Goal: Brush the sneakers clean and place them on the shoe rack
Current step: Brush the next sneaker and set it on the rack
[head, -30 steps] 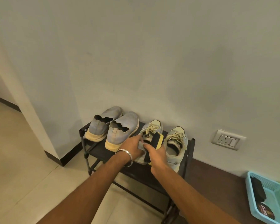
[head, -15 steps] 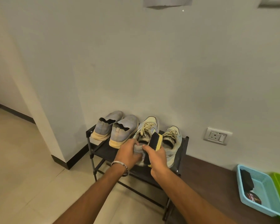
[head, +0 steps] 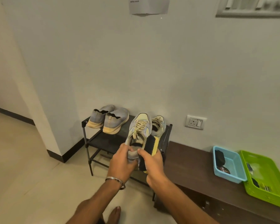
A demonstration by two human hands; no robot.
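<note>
Left hand (head: 122, 160) grips the heel of a pale grey-and-cream laced sneaker (head: 138, 131), fingers curled round the collar; right hand (head: 153, 164) grips a black-bristled brush with a yellow back (head: 150, 147), set against the sneaker's right side near the heel. Sneaker held over the front of the black metal shoe rack (head: 103, 139), apparently lifted; contact with the shelf unclear. Long axis runs away from the person, toe toward the wall, heel nearest, sole down, slightly tilted. Its mate (head: 158, 125) sits on the rack just beside. Judged step: brushing this sneaker. Next move calls for strokes along the side, steady heel hold, then setting it down beside the mate.
</note>
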